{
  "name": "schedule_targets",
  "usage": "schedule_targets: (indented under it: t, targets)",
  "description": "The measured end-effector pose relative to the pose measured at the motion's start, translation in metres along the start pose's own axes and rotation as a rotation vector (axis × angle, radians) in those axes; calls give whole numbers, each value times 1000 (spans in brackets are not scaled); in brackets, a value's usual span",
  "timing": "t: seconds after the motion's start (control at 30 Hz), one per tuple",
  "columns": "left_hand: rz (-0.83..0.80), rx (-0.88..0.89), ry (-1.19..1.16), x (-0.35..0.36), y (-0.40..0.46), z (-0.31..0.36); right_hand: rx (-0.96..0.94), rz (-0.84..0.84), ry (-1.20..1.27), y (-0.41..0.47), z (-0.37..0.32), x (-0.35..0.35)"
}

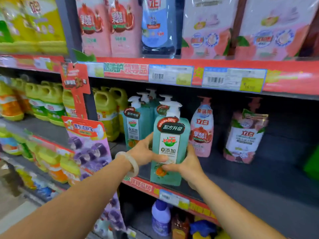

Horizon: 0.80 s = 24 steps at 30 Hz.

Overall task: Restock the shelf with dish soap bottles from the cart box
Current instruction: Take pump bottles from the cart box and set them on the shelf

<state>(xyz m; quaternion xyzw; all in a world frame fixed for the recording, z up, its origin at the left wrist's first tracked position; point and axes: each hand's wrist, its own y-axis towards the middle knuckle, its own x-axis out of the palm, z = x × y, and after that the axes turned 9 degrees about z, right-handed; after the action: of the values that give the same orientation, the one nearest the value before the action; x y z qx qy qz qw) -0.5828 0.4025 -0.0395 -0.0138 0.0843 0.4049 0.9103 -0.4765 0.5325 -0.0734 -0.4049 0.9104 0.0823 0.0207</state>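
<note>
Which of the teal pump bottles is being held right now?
The front teal bottle, at the shelf's front edge. The left hand and right hand grip its lower half; the other teal bottles stand untouched behind it to the left.

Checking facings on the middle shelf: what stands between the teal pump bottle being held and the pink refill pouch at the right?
One pink pump bottle stands between the teal pump bottle and the pouch, head view.

Four teal pump bottles (pixel 170 144), two hands (pixel 146 152).
</note>
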Motion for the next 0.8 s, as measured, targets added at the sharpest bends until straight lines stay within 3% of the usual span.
schedule_targets:
  t: [0.23,0.43,0.67,0.8]
  targets:
    - [-140,-24,29,-26,64,-34,55,155,-54,34,19,37]
    - [-107,1,65,-35,86,-48,60,165,-124,56,24,49]
    - [168,175,312,-28,78,-50,59,130,-200,74,27,54]
    - [299,126,447,-22,76,-52,9,127,-296,80,28,54]
